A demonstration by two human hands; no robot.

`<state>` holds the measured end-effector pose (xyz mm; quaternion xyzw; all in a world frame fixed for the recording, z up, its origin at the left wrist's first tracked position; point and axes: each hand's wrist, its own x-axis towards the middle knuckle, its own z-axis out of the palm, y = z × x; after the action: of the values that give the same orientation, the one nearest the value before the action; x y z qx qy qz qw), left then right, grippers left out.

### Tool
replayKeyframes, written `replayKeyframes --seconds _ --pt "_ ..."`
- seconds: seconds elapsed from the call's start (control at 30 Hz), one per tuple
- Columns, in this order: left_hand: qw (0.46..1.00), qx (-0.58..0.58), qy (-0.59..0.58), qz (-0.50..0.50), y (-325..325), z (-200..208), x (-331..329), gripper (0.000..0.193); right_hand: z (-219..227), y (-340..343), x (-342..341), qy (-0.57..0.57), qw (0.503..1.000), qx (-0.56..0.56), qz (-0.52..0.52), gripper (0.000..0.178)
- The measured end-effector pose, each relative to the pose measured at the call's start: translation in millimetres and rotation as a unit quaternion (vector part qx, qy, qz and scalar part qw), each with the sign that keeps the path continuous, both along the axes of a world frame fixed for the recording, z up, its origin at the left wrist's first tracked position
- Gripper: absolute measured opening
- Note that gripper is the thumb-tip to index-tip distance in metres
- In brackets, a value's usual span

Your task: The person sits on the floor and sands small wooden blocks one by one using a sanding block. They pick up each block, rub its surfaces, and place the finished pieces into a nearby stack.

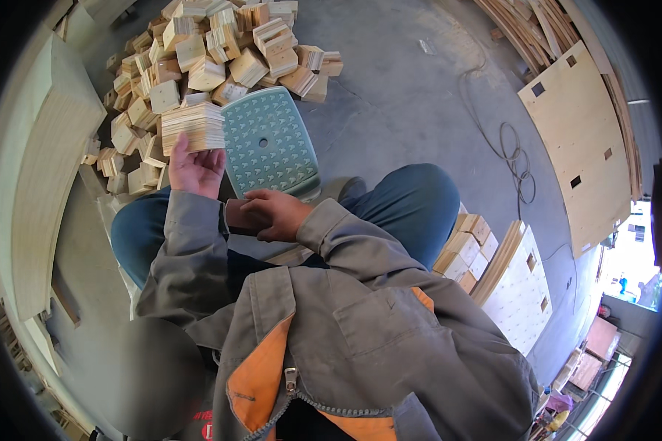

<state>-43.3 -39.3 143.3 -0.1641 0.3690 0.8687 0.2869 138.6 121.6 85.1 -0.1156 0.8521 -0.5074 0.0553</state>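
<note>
My left hand (pixel 198 170) is closed around the lower end of a layered plywood block (pixel 192 126), holding it up at the left edge of a green plastic stool (pixel 268 140). Thumb and fingertips press on the block from below. Just behind the left wrist, my right hand (pixel 281 214) grips a dark brown flat-sided piece (pixel 240 214) with its fingers bent over the top. What kind of piece it is I cannot make out, as the fingers and the left cuff partly cover it.
A large heap of plywood blocks (pixel 206 55) lies beyond the stool. Curved panels (pixel 40 162) stand at the left. On the right are a sheet with square holes (pixel 581 147), a loose cable (pixel 511 151) on the floor, and stacked blocks (pixel 466 250) beside my knee.
</note>
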Motion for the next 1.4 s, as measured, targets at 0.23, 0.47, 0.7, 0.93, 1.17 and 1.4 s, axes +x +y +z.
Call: replayKeyframes --seconds 0.23,0.47,0.7,0.93,1.17,1.4 --pt "0.999 -0.004 -0.016 0.043 -27 28 -3 0.068 -26 81 -29 0.089 0.890 0.108 -0.434 0.043" --pt "0.996 0.037 0.066 0.051 -69 61 -38 0.076 31 105 -35 0.204 0.871 0.129 -0.429 0.053" --pt "0.993 0.044 0.081 0.070 -70 63 -43 0.072 10 -38 -59 0.118 0.989 0.072 -0.058 0.064" --pt "0.991 0.009 0.117 0.059 -68 73 -28 0.049 -38 107 -102 0.147 0.861 0.178 -0.453 0.051" --pt "0.990 0.028 0.138 0.029 -65 75 -14 0.049 -5 169 -79 0.093 0.841 0.265 -0.462 0.062" --pt "0.993 -0.009 0.116 0.001 -51 68 -14 0.049 9 -4 -97 0.075 0.972 0.168 -0.143 0.064"
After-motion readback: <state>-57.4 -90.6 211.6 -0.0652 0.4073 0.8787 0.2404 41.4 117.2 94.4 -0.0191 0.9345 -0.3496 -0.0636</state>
